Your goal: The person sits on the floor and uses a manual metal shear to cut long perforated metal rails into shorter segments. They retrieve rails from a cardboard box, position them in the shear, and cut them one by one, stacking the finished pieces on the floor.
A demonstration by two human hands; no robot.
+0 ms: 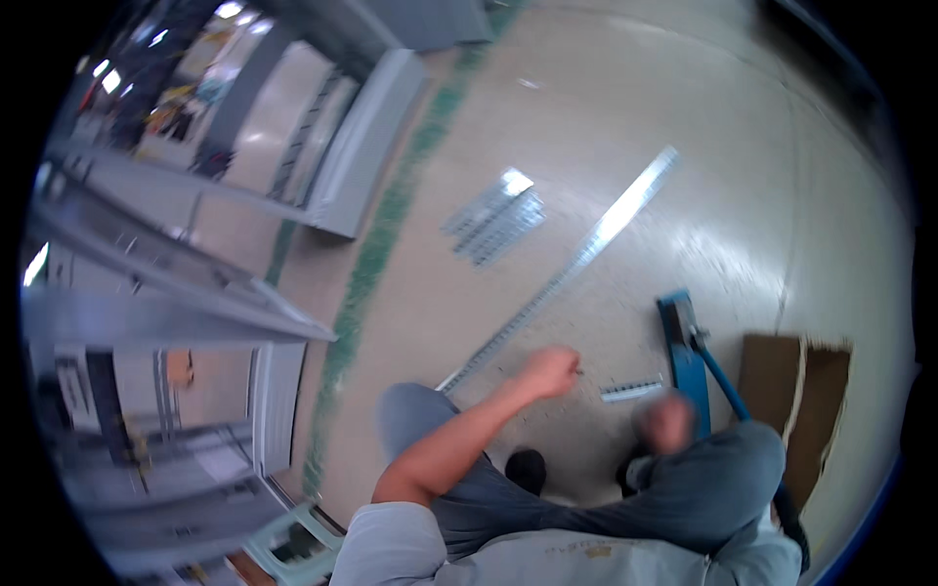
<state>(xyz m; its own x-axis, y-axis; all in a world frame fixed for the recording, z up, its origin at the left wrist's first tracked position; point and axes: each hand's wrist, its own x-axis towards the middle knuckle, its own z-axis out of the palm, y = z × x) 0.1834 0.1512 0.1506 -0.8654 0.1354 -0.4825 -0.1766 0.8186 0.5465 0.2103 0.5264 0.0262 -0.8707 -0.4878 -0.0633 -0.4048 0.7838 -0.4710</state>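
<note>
My left hand is closed in a fist above the floor, in front of my knees. A small dark bit shows at its fingertips, too small to name. My right hand is smeared by motion beside my right knee, so its fingers cannot be read. Just beyond it lies a short slotted metal strip. To the right of that hand stands a blue lever-type tool with a long blue handle. A long slotted metal strip runs diagonally across the floor past my left hand.
Several shorter metal strips lie side by side farther off. An open cardboard box stands right of the blue tool. Grey metal cabinet frames fill the left, beyond a green floor line. A pale green stool-like object sits lower left.
</note>
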